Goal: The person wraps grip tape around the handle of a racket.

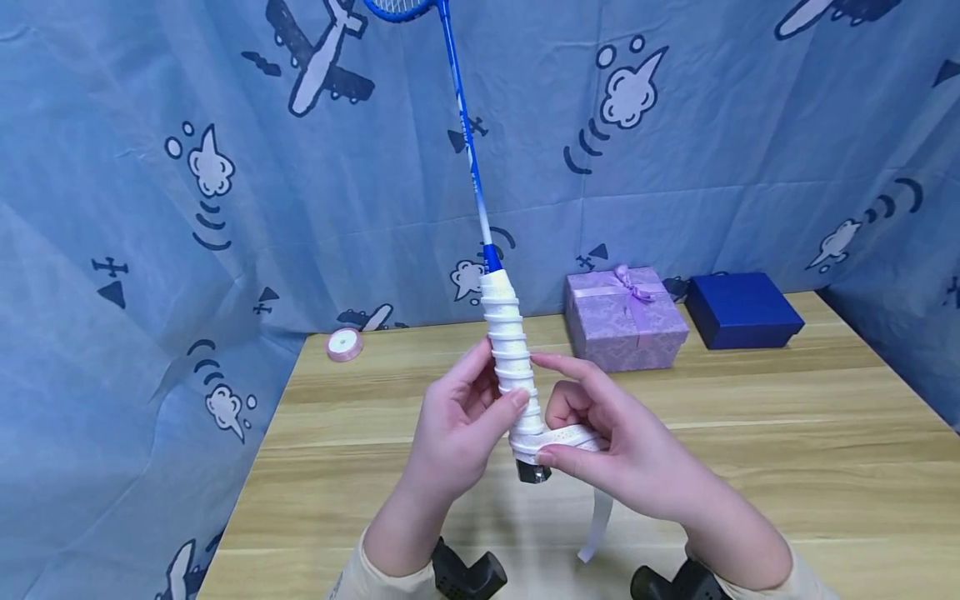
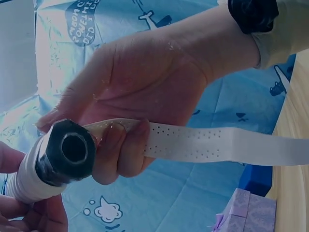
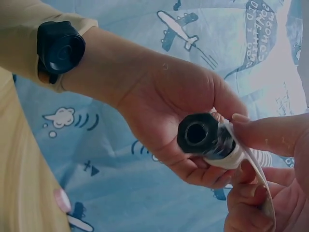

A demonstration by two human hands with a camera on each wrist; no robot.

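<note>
A blue badminton racket (image 1: 467, 137) stands tilted upright, its head partly out of the head view at the top. White grip tape (image 1: 510, 350), perforated with small holes, winds in ridged turns around its handle, and the black butt cap (image 2: 71, 150) shows below. My left hand (image 1: 456, 429) holds the wrapped handle between thumb and fingers. Close to the butt, my right hand (image 1: 637, 446) pinches the unwound stretch of tape, its thumb near the lowest turn and its index finger reaching the handle higher up. Past that hand hangs the loose tape end (image 1: 598, 527).
On the wooden table (image 1: 787, 450), a purple gift box (image 1: 626, 329) with a ribbon bow stands beside a dark blue box (image 1: 744, 310) at the back right. A small pink spool (image 1: 344, 344) lies at the back left. Blue patterned fabric (image 1: 390, 183) hangs behind.
</note>
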